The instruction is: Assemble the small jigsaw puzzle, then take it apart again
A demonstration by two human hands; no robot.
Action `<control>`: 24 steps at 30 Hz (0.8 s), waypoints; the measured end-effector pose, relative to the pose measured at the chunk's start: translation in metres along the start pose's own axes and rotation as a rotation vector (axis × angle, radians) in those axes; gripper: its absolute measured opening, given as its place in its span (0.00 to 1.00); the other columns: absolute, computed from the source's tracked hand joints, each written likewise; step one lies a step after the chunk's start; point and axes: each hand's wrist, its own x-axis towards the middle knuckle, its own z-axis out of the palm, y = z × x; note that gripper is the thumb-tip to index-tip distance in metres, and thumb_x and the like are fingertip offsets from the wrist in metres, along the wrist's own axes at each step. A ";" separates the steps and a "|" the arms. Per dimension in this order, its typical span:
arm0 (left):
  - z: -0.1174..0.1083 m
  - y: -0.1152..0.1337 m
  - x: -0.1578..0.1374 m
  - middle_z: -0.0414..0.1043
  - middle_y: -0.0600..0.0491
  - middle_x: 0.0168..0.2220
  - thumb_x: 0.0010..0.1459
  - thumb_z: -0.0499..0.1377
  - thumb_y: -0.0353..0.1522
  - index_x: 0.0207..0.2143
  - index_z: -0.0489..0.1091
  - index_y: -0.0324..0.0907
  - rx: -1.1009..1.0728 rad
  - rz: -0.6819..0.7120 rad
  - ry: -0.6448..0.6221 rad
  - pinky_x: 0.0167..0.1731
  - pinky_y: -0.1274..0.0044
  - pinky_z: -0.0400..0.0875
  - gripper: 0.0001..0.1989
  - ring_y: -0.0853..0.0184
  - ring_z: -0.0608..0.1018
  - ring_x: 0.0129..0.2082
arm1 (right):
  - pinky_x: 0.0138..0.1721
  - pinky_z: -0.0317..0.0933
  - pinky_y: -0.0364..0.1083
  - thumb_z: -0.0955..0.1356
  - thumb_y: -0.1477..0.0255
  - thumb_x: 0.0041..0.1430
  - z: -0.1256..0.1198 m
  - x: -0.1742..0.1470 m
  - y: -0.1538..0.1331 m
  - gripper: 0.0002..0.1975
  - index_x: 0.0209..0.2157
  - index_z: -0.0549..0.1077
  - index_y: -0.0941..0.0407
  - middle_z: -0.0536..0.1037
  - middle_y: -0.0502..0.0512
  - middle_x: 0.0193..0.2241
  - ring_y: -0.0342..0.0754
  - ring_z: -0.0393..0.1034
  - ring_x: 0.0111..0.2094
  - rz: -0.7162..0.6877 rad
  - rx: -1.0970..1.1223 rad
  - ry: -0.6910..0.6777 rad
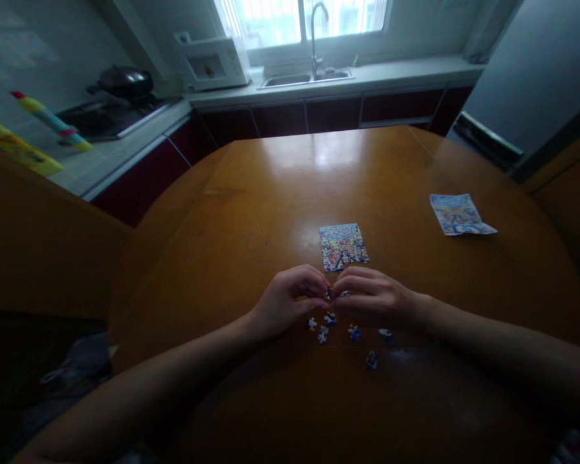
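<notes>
My left hand (pixel 294 295) and my right hand (pixel 374 293) meet over the table, fingertips pinched together around a small jigsaw puzzle piece (pixel 328 294). Just beyond them lies a partly joined jigsaw puzzle (pixel 344 247), colourful, with an uneven near edge. Between me and my hands several loose pieces are scattered, among them a pale one (pixel 312 324), a blue one (pixel 354 332) and a dark one (pixel 372 360). Another piece (pixel 345 293) shows by the right fingers, and I cannot tell whether they touch it. The fingers hide part of the held piece.
A creased picture sheet (pixel 461 214) rests on the right of the round wooden table (pixel 212 245). Behind stand a counter with a sink (pixel 290 80), a microwave (pixel 215 64) and a stove with a wok (pixel 125 82). A fridge (pixel 536 84) is at the right.
</notes>
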 end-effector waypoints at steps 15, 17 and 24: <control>-0.035 -0.010 0.007 0.73 0.52 0.32 0.70 0.53 0.37 0.37 0.75 0.38 0.217 0.028 0.157 0.35 0.77 0.70 0.15 0.69 0.75 0.32 | 0.37 0.69 0.51 0.69 0.74 0.63 -0.024 -0.021 0.044 0.05 0.37 0.78 0.51 0.78 0.55 0.35 0.49 0.70 0.37 0.296 -0.153 0.137; -0.034 -0.009 0.007 0.73 0.52 0.32 0.71 0.52 0.37 0.36 0.75 0.39 0.230 0.028 0.149 0.35 0.76 0.70 0.15 0.69 0.75 0.32 | 0.38 0.69 0.51 0.70 0.74 0.63 -0.021 -0.023 0.045 0.04 0.36 0.78 0.51 0.78 0.54 0.35 0.49 0.70 0.38 0.309 -0.164 0.088; -0.032 -0.006 0.006 0.74 0.51 0.32 0.70 0.52 0.38 0.35 0.75 0.38 0.226 0.032 0.145 0.35 0.76 0.69 0.16 0.69 0.75 0.33 | 0.40 0.68 0.50 0.69 0.74 0.64 -0.014 -0.024 0.046 0.06 0.35 0.78 0.51 0.78 0.53 0.35 0.48 0.69 0.38 0.311 -0.200 0.011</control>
